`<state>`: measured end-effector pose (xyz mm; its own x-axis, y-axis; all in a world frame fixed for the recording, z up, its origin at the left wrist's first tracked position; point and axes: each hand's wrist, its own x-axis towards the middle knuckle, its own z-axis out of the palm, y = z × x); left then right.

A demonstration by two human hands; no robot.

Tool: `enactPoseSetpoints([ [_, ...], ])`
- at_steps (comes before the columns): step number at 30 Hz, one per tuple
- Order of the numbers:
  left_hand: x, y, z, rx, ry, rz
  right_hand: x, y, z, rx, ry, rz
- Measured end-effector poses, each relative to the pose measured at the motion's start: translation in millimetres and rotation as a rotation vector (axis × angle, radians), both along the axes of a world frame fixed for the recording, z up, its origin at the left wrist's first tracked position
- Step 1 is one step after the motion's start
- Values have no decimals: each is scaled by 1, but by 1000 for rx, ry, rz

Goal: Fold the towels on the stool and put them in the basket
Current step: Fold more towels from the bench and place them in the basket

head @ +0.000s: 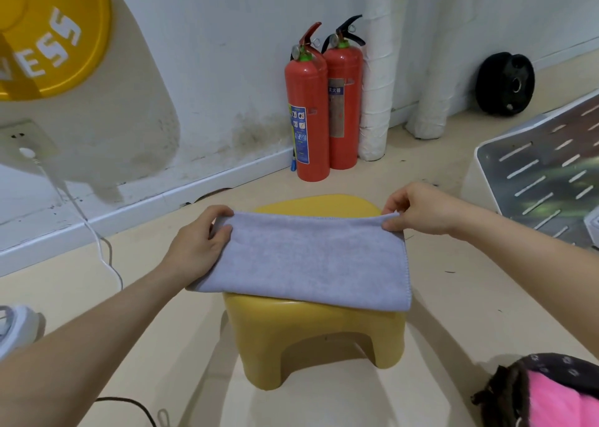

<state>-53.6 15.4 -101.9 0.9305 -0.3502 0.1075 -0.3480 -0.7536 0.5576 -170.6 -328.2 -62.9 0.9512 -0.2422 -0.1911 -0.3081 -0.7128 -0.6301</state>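
A grey towel point(308, 258) is spread across the seat of a yellow stool point(311, 339), with its near edge hanging just past the seat's near side. Its far left corner is gripped by the left hand point(201, 242), the thumb laid on top and the fingers curled round the cloth's edge. Its far right corner is pinched between the thumb and fingers of the right hand point(418, 209). The far edge is thus stretched between the two hands, and the rest of the cloth lies nearer than both. A strip of the seat is seen beyond that edge.

Two red fire extinguishers point(324, 109) are stood against the far wall, with a black weight plate point(505, 83) leaned further to the right. A white slotted container point(534, 173) is seen on the right, well apart from the stool. A dark item with pink cloth point(551, 394) is cut off at the near right corner. A white cable point(97, 242) is trailed down the wall on the left.
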Motion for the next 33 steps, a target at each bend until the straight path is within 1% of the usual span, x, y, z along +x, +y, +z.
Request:
enactPoseSetpoints([
  [2, 0, -1, 2, -37, 109, 9, 1, 2, 0, 153, -46, -65],
  [4, 2, -2, 6, -140, 270, 59, 2, 5, -2, 303, -92, -143],
  [7, 7, -3, 13, -325, 507, 136, 3, 7, -6, 289, -126, -173],
  [10, 11, -7, 15, -398, 617, 190, 4, 9, -8, 254, -142, -170],
  [14, 15, -11, 12, -432, 654, 241, 4, 9, -12, 214, -122, -158],
  [17, 16, -9, 14, -537, 676, 229, 5, 8, -19, 156, -142, -137],
  [19, 17, -8, 17, -622, 660, 223, 7, 9, -25, 31, -210, -123],
  [21, 17, -10, 17, -678, 629, 238, 9, 10, -33, -150, -267, -117],
  [22, 17, -13, 16, -669, 595, 257, 10, 10, -37, -215, -275, -121],
  [24, 15, -19, 10, -583, 483, 307, 11, 9, -45, -279, -238, -149],
  [26, 15, -23, 5, -485, 381, 355, 12, 9, -49, -324, -157, -199],
  [27, 15, -23, 5, -453, 366, 377, 12, 8, -48, -332, -100, -221],
  [28, 15, -22, 6, -430, 389, 391, 12, 7, -46, -294, -42, -243],
  [29, 16, -19, 9, -411, 444, 389, 11, 7, -41, -172, 25, -276],
  [31, 15, -10, 16, -360, 610, 343, 7, 5, -28, 215, 170, -329],
  [32, 13, -5, 18, -324, 681, 305, 4, 3, -21, 332, 238, -334],
  [33, 10, -1, 20, -292, 723, 267, 1, 0, -15, 383, 282, -321],
])
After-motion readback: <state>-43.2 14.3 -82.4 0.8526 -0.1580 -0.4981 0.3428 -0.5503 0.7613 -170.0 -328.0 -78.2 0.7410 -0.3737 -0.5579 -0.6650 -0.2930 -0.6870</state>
